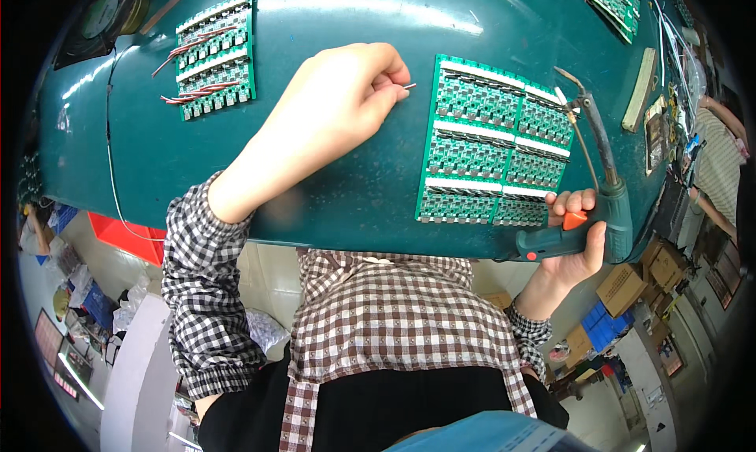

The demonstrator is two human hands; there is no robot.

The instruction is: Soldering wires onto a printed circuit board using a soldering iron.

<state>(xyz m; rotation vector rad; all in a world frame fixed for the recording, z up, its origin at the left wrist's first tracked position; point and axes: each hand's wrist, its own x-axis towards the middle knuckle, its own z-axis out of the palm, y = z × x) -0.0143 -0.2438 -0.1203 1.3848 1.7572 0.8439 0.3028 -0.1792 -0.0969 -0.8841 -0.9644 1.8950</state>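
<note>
Near the far-left corner of the table (339, 188) lie wired boards (214, 64). Mid-table, the left hand (345, 88) pinches a thin wire (410, 86). Right of it, a board panel (472, 138) reaches toward the near edge. By the near-right corner, the right hand (568, 268) grips a soldering gun (617, 220); its probably hot tip (572, 80) is best kept off the left hand, the wire steady.

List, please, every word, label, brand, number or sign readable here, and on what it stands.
No text here can be read.
Circuit board panel beside the soldering gun: any markings too small.
Soldering gun: no readable lettering.
Black device, top left: any lettering too blurred.
Cardboard box, lower right: any print too small.
</note>
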